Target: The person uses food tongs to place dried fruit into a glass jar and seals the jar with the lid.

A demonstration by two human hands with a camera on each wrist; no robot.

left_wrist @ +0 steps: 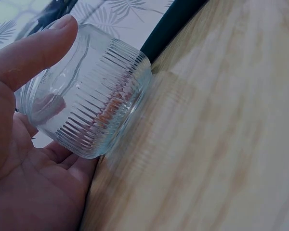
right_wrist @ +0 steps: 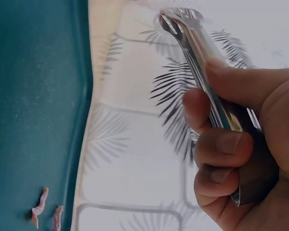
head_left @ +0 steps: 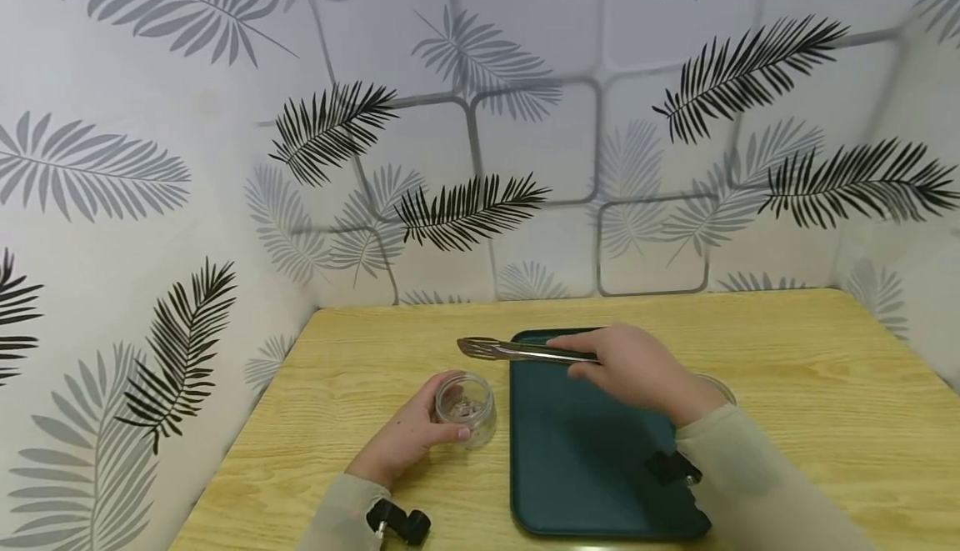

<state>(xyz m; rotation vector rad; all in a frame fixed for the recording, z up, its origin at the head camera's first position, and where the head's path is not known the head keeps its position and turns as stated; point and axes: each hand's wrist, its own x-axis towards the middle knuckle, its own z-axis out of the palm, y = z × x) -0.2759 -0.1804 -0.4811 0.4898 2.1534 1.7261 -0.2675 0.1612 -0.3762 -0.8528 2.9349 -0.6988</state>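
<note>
Table (head_left: 375, 351), one, yellow wood-grained, stood against a pale wall (head_left: 540, 138) patterned with grey and black feathery leaves. Tray (head_left: 577, 459), dark green, lay on it, bearing small pinkish pieces (right_wrist: 40, 207). Glass jar (head_left: 481, 426), ribbed, stood on the wood just left of the tray, gripped by the left hand (head_left: 411, 434). Metal tongs (head_left: 543, 354), grasped in the right hand (head_left: 630, 368), hung above the tray.

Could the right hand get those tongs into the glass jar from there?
Probably yes: the glass jar is open at the top, and the left hand grips its side, so nothing seems to block the tongs in the right hand.
</note>
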